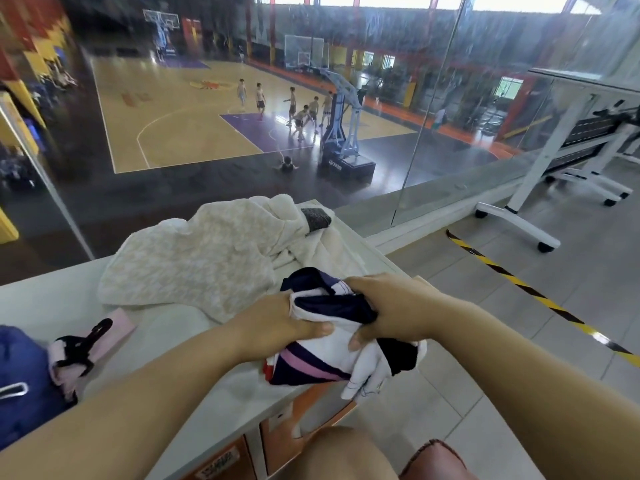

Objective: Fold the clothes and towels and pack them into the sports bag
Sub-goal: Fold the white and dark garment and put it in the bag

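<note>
Gripping bunched navy-white garment (311, 367) with left hand (277, 323) and right hand (391, 311), lower centre, at desk (41, 303) edge; cream towel (194, 258) crumpled behind, centre; blue bag (20, 375) lower left.

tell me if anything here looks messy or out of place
Nothing damaged or spilled. The fluffy cream fleece garment lies crumpled at the far end of the white table, and the navy, white and pink striped garment, bunched in the left hand and right hand, hangs over the table's edge.
</note>
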A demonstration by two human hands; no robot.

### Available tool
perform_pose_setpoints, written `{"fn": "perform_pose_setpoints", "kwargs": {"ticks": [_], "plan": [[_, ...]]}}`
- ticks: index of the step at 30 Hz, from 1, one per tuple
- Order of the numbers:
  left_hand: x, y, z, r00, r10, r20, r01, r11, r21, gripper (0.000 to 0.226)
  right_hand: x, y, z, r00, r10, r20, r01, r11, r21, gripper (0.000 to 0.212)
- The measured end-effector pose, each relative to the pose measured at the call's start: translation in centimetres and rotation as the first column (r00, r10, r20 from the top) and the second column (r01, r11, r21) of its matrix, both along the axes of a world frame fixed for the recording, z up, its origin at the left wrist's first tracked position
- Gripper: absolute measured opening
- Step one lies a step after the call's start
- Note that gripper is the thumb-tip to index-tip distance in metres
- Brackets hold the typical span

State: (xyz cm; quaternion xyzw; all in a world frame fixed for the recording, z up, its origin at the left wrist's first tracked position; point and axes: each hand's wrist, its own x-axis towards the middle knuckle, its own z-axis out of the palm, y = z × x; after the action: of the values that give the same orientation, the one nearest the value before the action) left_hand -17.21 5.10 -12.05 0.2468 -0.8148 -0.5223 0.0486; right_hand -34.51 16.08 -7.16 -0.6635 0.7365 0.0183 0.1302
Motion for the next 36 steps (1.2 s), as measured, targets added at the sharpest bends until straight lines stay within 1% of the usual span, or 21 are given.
{"fn": "perform_pose_setpoints", "kwargs": {"ticks": [2, 3, 4, 5, 6, 7, 10, 12, 15, 18, 19, 20, 22, 24, 26, 28, 30, 31, 33, 36], "plan": [[-0.1, -0.4, -0.5, 0.999, 0.048, 0.017, -0.048, 0.998, 0.043, 0.026, -0.3, -1.1, 0.0, 0.992, -0.035, 0.119, 0.028, 0.998, 0.058, 0.055], [-0.2, -0.6, -0.7, 0.997, 0.067, 0.023, -0.068, 0.996, 0.06, 0.031, -0.4, -1.5, -0.1, 0.982, -0.053, 0.181, 0.037, 0.995, 0.092, 0.052], [-0.4, -0.9, -1.0, 0.995, 0.099, 0.031, -0.101, 0.993, 0.069, 0.041, -0.5, -2.0, -0.1, 0.969, -0.074, 0.235, 0.044, 0.991, 0.129, 0.05], [-0.5, -1.2, -1.2, 0.988, 0.144, 0.057, -0.148, 0.987, 0.06, 0.051, -0.6, -2.4, -0.2, 0.956, -0.096, 0.277, 0.051, 0.985, 0.166, 0.048], [-0.6, -1.5, -1.3, 0.976, 0.196, 0.091, -0.2, 0.979, 0.04, 0.056, -0.7, -2.8, -0.4, 0.946, -0.113, 0.302, 0.055, 0.979, 0.195, 0.046], [-0.7, -1.8, -1.2, 0.964, 0.234, 0.126, -0.242, 0.969, 0.056, 0.055, -0.8, -3.2, -0.5, 0.94, -0.127, 0.317, 0.059, 0.975, 0.215, 0.044], [-1.5, -2.7, -0.7, 0.948, 0.231, 0.22, -0.284, 0.926, 0.25, 0.051, -1.3, -4.1, -0.7, 0.922, -0.163, 0.35, 0.071, 0.962, 0.262, 0.045], [-2.1, -3.1, -0.4, 0.932, 0.243, 0.268, -0.322, 0.896, 0.306, 0.052, -1.7, -4.4, -0.9, 0.904, -0.198, 0.379, 0.086, 0.952, 0.292, 0.045], [-2.7, -3.6, -0.4, 0.927, 0.253, 0.278, -0.351, 0.849, 0.395, 0.059, -2.1, -4.5, -1.1, 0.888, -0.221, 0.404, 0.092, 0.945, 0.315, 0.043], [-2.9, -3.8, -0.6, 0.928, 0.245, 0.281, -0.354, 0.812, 0.463, 0.075, -2.4, -4.4, -1.4, 0.877, -0.221, 0.427, 0.081, 0.943, 0.322, 0.032], [-3.0, -3.9, -0.8, 0.929, 0.245, 0.278, -0.355, 0.801, 0.482, 0.074, -2.4, -4.3, -1.4, 0.873, -0.223, 0.434, 0.079, 0.942, 0.325, 0.032], [-3.1, -3.9, -0.8, 0.932, 0.238, 0.272, -0.349, 0.788, 0.507, 0.07, -2.4, -4.3, -1.5, 0.874, -0.221, 0.432, 0.077, 0.942, 0.327, 0.034], [-3.3, -3.6, -0.5, 0.945, 0.203, 0.255, -0.317, 0.755, 0.573, 0.052, -2.5, -4.2, -1.7, 0.914, -0.179, 0.363, 0.064, 0.949, 0.308, 0.047], [-3.4, -3.3, -0.3, 0.966, 0.138, 0.217, -0.247, 0.733, 0.634, 0.047, -2.5, -4.0, -2.0, 0.945, -0.134, 0.297, 0.05, 0.96, 0.275, 0.057], [-3.5, -3.2, -0.1, 0.981, 0.092, 0.17, -0.184, 0.707, 0.683, 0.046, -2.5, -3.6, -2.0, 0.946, -0.121, 0.301, 0.037, 0.962, 0.27, 0.063], [-3.6, -3.2, -0.1, 0.988, 0.079, 0.132, -0.149, 0.705, 0.693, 0.04, -2.3, -3.3, -1.8, 0.944, -0.11, 0.311, 0.021, 0.96, 0.278, 0.065], [-3.6, -3.1, 0.0, 0.99, 0.065, 0.121, -0.129, 0.744, 0.656, 0.043, -2.1, -3.0, -1.5, 0.959, -0.09, 0.268, 0.013, 0.961, 0.277, 0.07], [-3.5, -3.0, 0.0, 0.992, 0.062, 0.113, -0.121, 0.765, 0.633, 0.045, -1.9, -2.9, -1.5, 0.972, -0.086, 0.219, 0.022, 0.96, 0.279, 0.076], [-3.3, -3.0, -0.2, 0.994, 0.075, 0.077, -0.106, 0.807, 0.582, 0.042, -1.8, -2.6, -2.0, 0.983, -0.088, 0.162, 0.046, 0.967, 0.25, 0.098], [-2.7, -2.8, -0.3, 0.999, 0.051, 0.002, -0.046, 0.889, 0.456, 0.046, -1.8, -2.5, -3.2, 0.968, -0.099, 0.231, 0.059, 0.983, 0.172, 0.132]]}}
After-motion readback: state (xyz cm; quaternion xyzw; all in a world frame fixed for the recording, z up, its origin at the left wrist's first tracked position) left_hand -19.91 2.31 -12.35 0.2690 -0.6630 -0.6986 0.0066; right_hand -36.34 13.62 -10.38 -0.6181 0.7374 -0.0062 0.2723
